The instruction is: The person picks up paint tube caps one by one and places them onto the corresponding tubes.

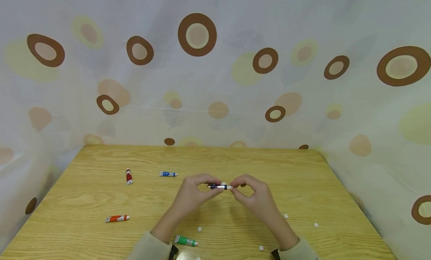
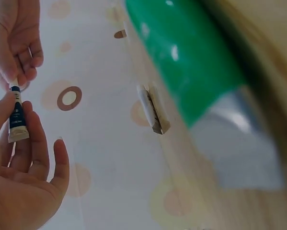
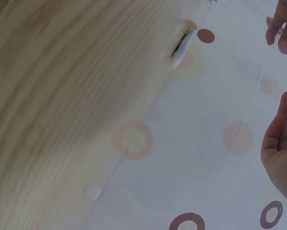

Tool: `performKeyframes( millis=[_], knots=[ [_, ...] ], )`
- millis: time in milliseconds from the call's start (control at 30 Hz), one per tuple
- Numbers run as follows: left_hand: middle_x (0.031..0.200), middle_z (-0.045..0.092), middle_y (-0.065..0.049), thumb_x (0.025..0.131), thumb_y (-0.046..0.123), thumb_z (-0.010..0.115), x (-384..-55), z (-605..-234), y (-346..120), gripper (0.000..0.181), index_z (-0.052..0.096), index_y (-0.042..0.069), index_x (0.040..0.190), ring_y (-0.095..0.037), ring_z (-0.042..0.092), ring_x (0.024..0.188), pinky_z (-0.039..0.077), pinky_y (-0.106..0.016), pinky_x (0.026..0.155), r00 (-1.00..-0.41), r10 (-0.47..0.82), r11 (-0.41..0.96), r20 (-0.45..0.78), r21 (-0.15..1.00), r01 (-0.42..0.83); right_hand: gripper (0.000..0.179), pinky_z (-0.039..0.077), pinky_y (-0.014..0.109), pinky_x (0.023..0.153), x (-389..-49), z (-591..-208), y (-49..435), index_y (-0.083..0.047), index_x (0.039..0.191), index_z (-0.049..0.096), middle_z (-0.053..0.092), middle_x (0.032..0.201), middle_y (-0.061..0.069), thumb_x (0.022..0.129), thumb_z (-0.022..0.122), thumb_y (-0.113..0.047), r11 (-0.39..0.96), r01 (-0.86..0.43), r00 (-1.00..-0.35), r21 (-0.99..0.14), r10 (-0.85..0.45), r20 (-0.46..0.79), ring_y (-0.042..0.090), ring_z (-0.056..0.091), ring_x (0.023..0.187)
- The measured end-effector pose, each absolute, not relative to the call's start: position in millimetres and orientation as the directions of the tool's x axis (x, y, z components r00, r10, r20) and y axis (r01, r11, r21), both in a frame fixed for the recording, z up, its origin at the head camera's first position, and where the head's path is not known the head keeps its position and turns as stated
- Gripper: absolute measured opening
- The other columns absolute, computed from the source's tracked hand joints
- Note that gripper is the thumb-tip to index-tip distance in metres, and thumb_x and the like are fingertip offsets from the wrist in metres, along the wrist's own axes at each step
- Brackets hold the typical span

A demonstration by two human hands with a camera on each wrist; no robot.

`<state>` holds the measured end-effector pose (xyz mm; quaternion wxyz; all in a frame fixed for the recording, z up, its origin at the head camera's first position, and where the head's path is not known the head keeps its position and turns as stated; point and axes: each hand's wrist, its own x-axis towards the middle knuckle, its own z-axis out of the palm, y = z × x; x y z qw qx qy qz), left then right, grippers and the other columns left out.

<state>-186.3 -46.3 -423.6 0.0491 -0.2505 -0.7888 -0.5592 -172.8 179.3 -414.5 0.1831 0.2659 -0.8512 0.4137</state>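
Note:
Over the middle of the table, my left hand [image 1: 193, 190] holds a small dark blue paint tube [image 1: 218, 186] lengthwise between thumb and fingers. My right hand [image 1: 255, 190] pinches the white cap end of that tube with thumb and fingertips. In the left wrist view the dark blue tube [image 2: 17, 115] shows its flat crimped end toward the left palm. Most of it lies outside the right wrist view, at the right edge. A white-looking tube [image 2: 153, 110] lies on the table behind the hands, mostly covered by them in the head view.
A blue tube [image 1: 168, 174], a dark red tube [image 1: 129, 176] and an orange-red tube [image 1: 117, 218] lie on the left of the wooden table [image 1: 84, 200]. Near the front is a green tube [image 1: 186, 241]. Several white caps, one by the right forearm [image 1: 286, 216], are scattered toward the front.

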Motion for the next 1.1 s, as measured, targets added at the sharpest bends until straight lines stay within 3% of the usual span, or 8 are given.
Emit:
performKeyframes(
  millis=[167, 733, 1100],
  knots=[
    [0.102, 0.078, 0.007, 0.09, 0.024, 0.081, -183.2, -422.8, -45.9, 0.014, 0.081, 0.021, 0.103, -0.008, 0.071, 0.095, 0.059, -0.03, 0.091, -0.848, 0.352, 0.279, 0.397, 0.82, 0.499, 0.02, 0.057, 0.024, 0.082, -171.8, -415.9, 179.1, -0.017, 0.098, 0.075, 0.077, 0.098, -0.005, 0.087, 0.08, -0.002, 0.511, -0.61, -0.788, -0.606, -0.306, 0.535, 0.007, 0.069, 0.091],
    [0.103, 0.078, 0.01, 0.09, 0.023, 0.08, -176.3, -413.7, -48.9, 0.012, 0.081, 0.023, 0.102, -0.007, 0.072, 0.097, 0.058, -0.03, 0.093, -0.862, 0.342, 0.317, 0.374, 0.818, 0.481, 0.022, 0.057, 0.023, 0.084, -167.7, -421.0, 173.8, -0.017, 0.101, 0.075, 0.076, 0.099, -0.005, 0.087, 0.08, -0.001, 0.485, -0.627, -0.774, -0.609, -0.301, 0.557, 0.009, 0.068, 0.092],
    [0.106, 0.077, 0.006, 0.089, 0.021, 0.082, -172.9, -406.6, -48.5, 0.013, 0.081, 0.02, 0.102, -0.008, 0.071, 0.097, 0.058, -0.028, 0.093, -0.856, 0.353, 0.327, 0.377, 0.807, 0.491, 0.011, 0.057, 0.025, 0.082, -162.6, -410.6, 174.0, -0.022, 0.1, 0.077, 0.076, 0.097, -0.008, 0.093, 0.077, -0.013, 0.487, -0.545, -0.838, -0.682, -0.285, 0.466, 0.003, 0.064, 0.09]
  ],
)
